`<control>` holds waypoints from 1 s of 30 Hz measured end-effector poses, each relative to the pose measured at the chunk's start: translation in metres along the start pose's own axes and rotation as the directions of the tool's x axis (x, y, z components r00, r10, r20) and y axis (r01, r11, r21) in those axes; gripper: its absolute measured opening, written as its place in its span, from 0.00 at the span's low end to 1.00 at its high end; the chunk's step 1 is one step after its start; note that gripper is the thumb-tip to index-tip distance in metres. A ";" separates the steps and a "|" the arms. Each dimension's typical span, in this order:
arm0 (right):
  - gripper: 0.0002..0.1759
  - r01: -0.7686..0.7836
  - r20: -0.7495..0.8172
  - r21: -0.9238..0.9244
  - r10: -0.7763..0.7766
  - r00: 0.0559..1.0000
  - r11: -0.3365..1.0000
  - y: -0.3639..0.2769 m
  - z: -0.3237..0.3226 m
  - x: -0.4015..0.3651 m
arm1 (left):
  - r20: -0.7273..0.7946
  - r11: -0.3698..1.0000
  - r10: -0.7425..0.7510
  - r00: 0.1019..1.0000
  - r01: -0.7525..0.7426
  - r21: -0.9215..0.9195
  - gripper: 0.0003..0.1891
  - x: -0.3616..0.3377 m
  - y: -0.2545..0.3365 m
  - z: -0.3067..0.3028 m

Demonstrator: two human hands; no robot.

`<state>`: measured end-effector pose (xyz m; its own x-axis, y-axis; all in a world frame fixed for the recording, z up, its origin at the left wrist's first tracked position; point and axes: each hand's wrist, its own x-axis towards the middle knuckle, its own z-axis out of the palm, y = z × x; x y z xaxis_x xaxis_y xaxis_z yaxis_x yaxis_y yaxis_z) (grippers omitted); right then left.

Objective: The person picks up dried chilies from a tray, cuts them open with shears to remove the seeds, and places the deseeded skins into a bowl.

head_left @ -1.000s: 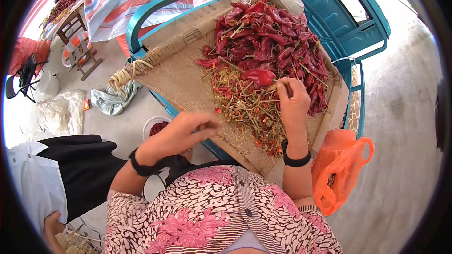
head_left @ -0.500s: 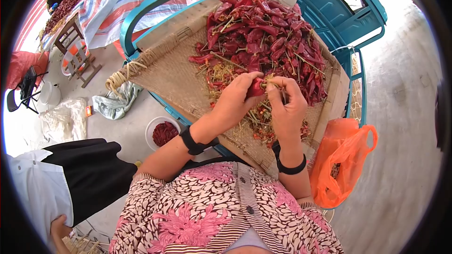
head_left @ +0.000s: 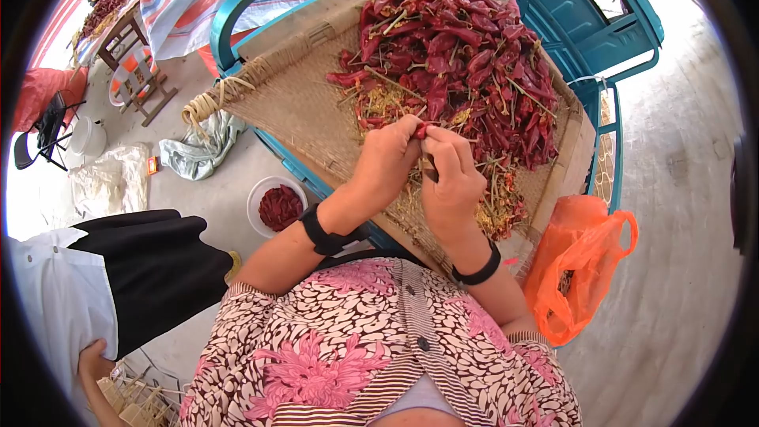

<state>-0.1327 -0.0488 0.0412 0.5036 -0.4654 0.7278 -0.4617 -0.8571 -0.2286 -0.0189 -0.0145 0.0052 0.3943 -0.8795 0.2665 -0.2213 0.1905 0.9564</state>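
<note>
The broad, tan woven tray (head_left: 292,115) carried a large heap of glossy dark-red peppers (head_left: 466,55) and, nearer you, a smaller scatter of pale stems and yellow seeds (head_left: 500,204). Over the tray, your left hand (head_left: 386,164) and right hand (head_left: 451,190) met, both sets of fingers pinching one mostly hidden red pepper (head_left: 421,131).

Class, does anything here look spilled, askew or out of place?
The crumpled grey-green plastic sheet lies loose on the grey floor, as if dropped. The pale stems and seeds on the tan woven tray look like trimmings, not a spill.
</note>
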 end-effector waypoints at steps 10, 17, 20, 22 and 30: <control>0.08 -0.703 0.510 0.683 0.559 0.654 0.200 -0.010 -0.020 0.014 | 0.212 0.961 0.055 0.976 0.006 -0.275 0.05 -0.012 0.010 -0.026; 0.02 -0.590 0.836 0.543 0.320 0.445 -0.598 0.011 -0.024 0.013 | 0.338 0.890 0.017 0.941 0.140 -0.434 0.05 -0.010 0.015 -0.036; 0.02 -0.575 0.808 0.587 0.379 0.451 -0.570 0.008 -0.021 0.010 | 0.366 0.892 0.039 0.930 0.132 -0.431 0.05 -0.006 0.010 -0.039; 0.02 -0.598 0.692 0.718 0.452 0.562 -0.356 0.004 -0.026 0.011 | 0.426 0.895 0.042 0.904 0.156 -0.417 0.05 -0.006 0.001 -0.043; 0.06 -0.643 0.454 0.730 0.538 0.710 0.233 0.020 -0.065 0.038 | 0.472 0.807 0.078 0.878 0.222 -0.547 0.07 -0.020 -0.004 -0.045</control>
<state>-0.1704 -0.0694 0.1060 0.4407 -0.8920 0.1007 0.1015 -0.0619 -0.9929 0.0136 0.0222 0.0012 -0.0916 -0.9632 0.2525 0.3970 0.1973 0.8964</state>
